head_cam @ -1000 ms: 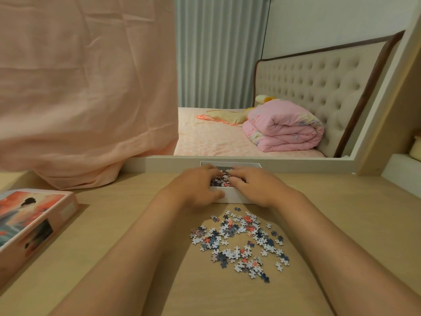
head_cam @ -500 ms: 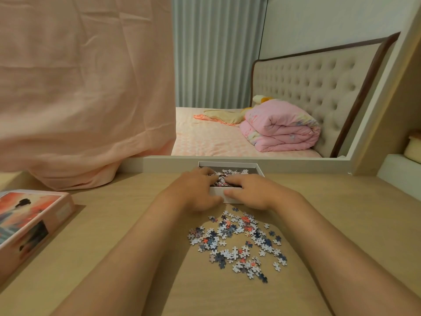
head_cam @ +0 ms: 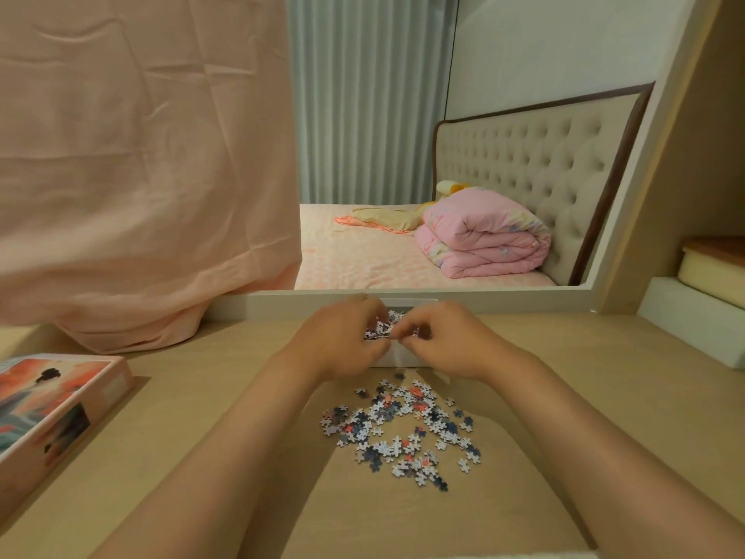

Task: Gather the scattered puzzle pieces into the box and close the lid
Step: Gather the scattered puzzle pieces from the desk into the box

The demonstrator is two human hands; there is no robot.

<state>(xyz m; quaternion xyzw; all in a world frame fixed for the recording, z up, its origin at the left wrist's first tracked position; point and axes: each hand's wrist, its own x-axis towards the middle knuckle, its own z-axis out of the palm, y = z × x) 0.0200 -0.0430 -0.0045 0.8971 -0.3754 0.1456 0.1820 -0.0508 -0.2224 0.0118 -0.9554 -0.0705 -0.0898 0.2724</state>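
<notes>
Left hand [head_cam: 342, 342] and right hand [head_cam: 449, 344] curl over the box [head_cam: 397, 358], probably dropping a load in; whether they grip anything, I cannot tell. Loose puzzle pieces [head_cam: 403, 433] lie nearer; the lid [head_cam: 52, 401] waits far left.

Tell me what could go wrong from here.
The left hand and right hand crowd over the small box, so pieces could spill over its near wall onto the table.
Many loose pieces lie spread out, and strays at the edges may be missed.
</notes>
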